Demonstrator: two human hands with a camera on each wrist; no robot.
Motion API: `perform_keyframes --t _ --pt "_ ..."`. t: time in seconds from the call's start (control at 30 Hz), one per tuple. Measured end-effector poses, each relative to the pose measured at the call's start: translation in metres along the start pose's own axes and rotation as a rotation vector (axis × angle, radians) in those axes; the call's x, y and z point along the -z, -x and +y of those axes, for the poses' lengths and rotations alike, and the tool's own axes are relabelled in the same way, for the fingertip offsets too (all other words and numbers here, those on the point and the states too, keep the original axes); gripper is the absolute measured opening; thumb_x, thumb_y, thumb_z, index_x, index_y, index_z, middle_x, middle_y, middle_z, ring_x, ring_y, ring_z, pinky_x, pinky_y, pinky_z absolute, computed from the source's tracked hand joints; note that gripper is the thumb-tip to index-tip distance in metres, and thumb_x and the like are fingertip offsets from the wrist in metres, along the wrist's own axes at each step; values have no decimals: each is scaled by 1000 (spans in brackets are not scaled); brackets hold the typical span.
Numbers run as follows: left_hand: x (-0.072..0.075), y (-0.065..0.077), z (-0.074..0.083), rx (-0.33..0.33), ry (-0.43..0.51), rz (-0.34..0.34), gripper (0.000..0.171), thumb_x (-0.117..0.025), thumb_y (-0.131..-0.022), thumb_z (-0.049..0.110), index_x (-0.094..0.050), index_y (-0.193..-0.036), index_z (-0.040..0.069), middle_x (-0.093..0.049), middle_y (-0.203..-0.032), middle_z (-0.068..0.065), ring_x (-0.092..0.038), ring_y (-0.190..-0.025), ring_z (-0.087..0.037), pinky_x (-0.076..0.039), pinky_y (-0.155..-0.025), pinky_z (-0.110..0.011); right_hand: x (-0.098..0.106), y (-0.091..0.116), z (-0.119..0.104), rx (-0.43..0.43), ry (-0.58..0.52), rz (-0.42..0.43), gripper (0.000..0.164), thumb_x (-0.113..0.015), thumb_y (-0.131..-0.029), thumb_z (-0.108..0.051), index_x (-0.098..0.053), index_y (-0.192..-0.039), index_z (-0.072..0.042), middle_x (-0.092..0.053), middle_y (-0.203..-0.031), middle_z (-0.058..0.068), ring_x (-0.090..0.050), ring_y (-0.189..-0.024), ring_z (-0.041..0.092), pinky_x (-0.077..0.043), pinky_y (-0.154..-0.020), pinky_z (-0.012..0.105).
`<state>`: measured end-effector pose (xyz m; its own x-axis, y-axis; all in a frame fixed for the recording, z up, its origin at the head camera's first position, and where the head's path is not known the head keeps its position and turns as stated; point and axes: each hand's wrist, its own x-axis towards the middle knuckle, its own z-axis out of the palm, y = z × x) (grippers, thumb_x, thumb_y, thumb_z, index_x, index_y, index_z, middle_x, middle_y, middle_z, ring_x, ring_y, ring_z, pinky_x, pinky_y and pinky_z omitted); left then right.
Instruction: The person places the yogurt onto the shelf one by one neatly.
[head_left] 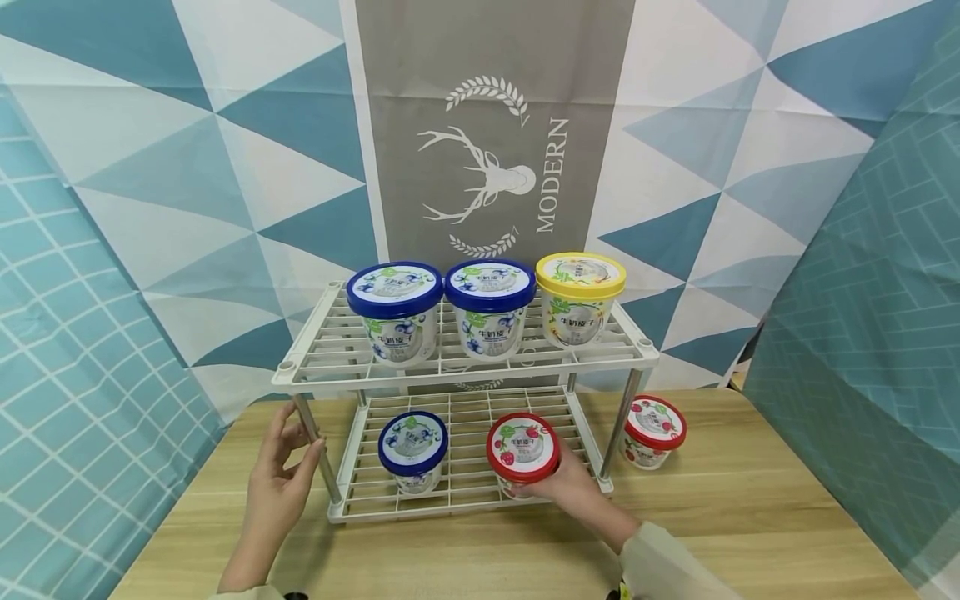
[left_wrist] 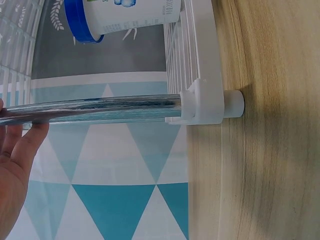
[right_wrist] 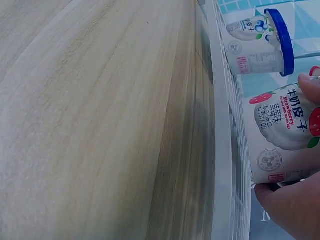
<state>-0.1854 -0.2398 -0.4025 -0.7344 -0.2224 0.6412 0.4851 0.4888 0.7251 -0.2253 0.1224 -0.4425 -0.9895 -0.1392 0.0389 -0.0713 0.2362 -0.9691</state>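
My right hand (head_left: 570,483) grips a red-lidded strawberry milk tub (head_left: 522,450) on the lower tier of a white two-tier rack (head_left: 450,504). In the right wrist view, thumb and fingers wrap the printed tub (right_wrist: 280,135) from both sides, its base at the white slats. My left hand (head_left: 281,483) holds the rack's front left metal post (head_left: 318,454); the left wrist view has thumb and fingers about that post (left_wrist: 100,107). To the left of the strawberry tub on the same tier stands a blue-lidded blueberry tub (head_left: 412,450).
Two larger blue-lidded tubs (head_left: 395,312) and a yellow-lidded tub (head_left: 580,300) line the upper tier. Another red-lidded tub (head_left: 652,432) stands on the wooden table (head_left: 750,500), right of the rack. A patterned cloth (head_left: 675,167) hangs behind.
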Motion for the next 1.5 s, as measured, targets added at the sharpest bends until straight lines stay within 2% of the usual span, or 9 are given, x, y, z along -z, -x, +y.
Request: perform_keyframes --t 0.37,0.6,0.83,1.23,1.5 --pt "-1 1 -1 -1 -3 8 69 -59 -82 -16 -35 -143 7 -52 -100 22 -55 -89 13 -46 -67 -3 -3 -3 -1 -16 -3 -37 94 -88 -59 -11 -37 -137 -6 -53 -128 14 -49 -120 33 -48 -95 45" --pt "-1 1 -1 7 -19 5 70 -59 -82 -15 -35 -143 8 -52 -100 23 -54 -90 13 -46 -67 -2 -10 -8 -2 19 -2 -23 94 -88 -57 -7 -40 -137 -7 -55 -127 12 -50 -119 30 -47 -96 45" --pt "-1 -1 0 7 6 8 69 -59 -82 -16 -35 -143 7 -53 -99 21 -55 -88 12 -47 -65 -4 -13 -9 -1 30 21 -42 92 -89 -58 -14 -39 -136 -4 -55 -126 14 -51 -118 32 -48 -95 44" --pt "0 -1 0 -1 7 6 69 -59 -82 -16 -36 -143 7 -54 -99 20 -55 -89 12 -47 -65 -4 -20 -11 -5 20 -5 -53 90 -88 -60 -12 -39 -135 -3 -54 -126 16 -50 -119 34 -48 -95 45" --pt "0 -1 0 -14 -8 8 70 -60 -81 -17 -36 -142 6 -53 -99 21 -55 -88 12 -47 -65 -3 -26 -16 -5 24 -5 -68 94 -88 -59 -13 -37 -138 -7 -52 -129 15 -48 -121 35 -46 -97 47"
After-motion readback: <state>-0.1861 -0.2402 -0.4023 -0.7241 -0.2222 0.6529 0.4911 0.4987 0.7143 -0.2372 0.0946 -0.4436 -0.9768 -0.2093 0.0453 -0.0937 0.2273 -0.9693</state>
